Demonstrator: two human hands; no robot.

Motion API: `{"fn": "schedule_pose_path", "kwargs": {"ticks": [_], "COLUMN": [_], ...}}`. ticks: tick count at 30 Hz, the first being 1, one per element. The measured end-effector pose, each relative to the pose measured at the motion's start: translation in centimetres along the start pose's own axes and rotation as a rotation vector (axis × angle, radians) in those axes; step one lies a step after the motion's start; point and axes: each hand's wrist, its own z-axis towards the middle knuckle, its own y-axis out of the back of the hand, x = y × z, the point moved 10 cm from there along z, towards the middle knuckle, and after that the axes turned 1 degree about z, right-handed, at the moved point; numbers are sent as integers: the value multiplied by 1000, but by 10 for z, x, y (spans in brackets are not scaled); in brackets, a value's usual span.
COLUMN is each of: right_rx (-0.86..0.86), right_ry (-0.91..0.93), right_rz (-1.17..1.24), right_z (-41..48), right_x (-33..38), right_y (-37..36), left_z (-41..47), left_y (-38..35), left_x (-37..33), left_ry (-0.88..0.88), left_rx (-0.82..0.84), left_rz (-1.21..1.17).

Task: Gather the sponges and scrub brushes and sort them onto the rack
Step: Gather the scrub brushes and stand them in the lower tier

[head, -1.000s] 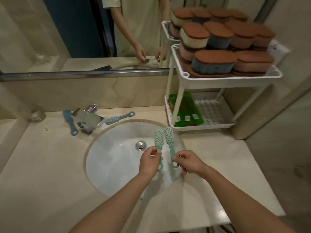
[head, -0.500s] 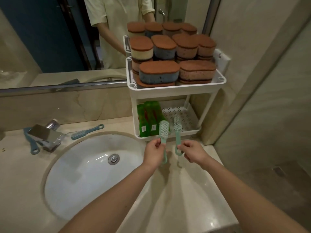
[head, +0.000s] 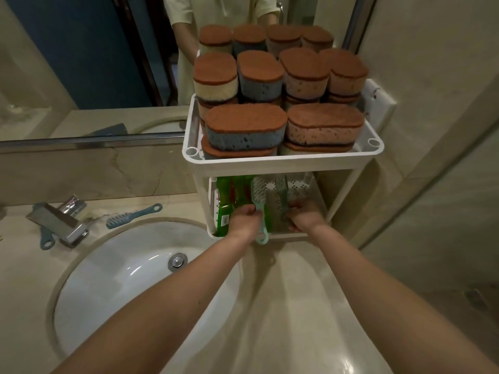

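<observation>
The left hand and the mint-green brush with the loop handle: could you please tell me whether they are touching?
Touching. The head view shows the left hand gripping the mint-green brush by its handle, the loop end poking out below.

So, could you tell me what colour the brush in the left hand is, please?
The brush is pale mint green; the head view shows it.

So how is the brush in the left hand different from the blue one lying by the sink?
The mint brush is pale green; the blue brush is darker. The left hand holds the mint brush over the rack's lower shelf; the blue brush lies loose beside the sink, touched by no hand. Both have bristles and a loop at the handle's end.
</observation>
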Motion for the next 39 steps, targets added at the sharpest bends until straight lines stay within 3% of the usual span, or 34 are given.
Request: {"fn": "schedule_pose_path", "kwargs": {"ticks": [13,18,24,28,34,39], "right_rx": [40,-19,-163,-191,-190,-171], "right_ry": [-17,-10,-9,56,43,97], "right_rz": [-227,128,256,3,-290,-399], "right_z": [23,25,33,43,53,50], "right_x": [4,8,-2,3,-1,5], "right_y": [-8,5,19,21,9,2], "left_z": [18,23,31,33,19,6], "left_y": [-15,-43,-61,-59,-58,-47], "left_x": [-4,-19,-21,-15,-11,-10], "left_ry": [1,-11,21,20,21,-15], "left_rx": [71,110,153,138,225,256], "left_rz": [24,102,49,107,-67,-100]}}
